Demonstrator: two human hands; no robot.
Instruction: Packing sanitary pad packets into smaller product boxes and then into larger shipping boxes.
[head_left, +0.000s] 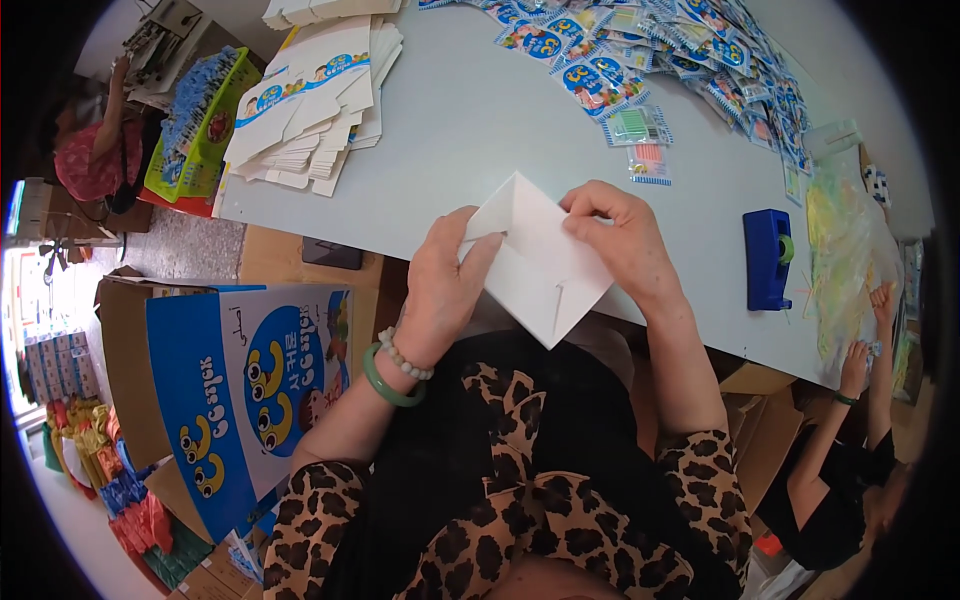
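Observation:
Over the table's near edge I hold a small white cardboard box (545, 250), tilted corner-up, its plain white inside facing me. Its left side sits in my left hand (440, 285), with the thumb pressed on the inner face beside a slot. At the upper right edge, the fingertips and thumb of my right hand (630, 235) pinch the card. A tab with a slit shows near the lower corner. To the far left of my hands lies a stack of flat printed white cartons (310, 100).
Small blue-and-white packets (690, 60) are heaped at the back right. A blue tape dispenser (767, 260) stands on the right of the table (450, 120). A green basket (215, 130) and a large printed carton (240, 390) are at left. Other people work at both sides.

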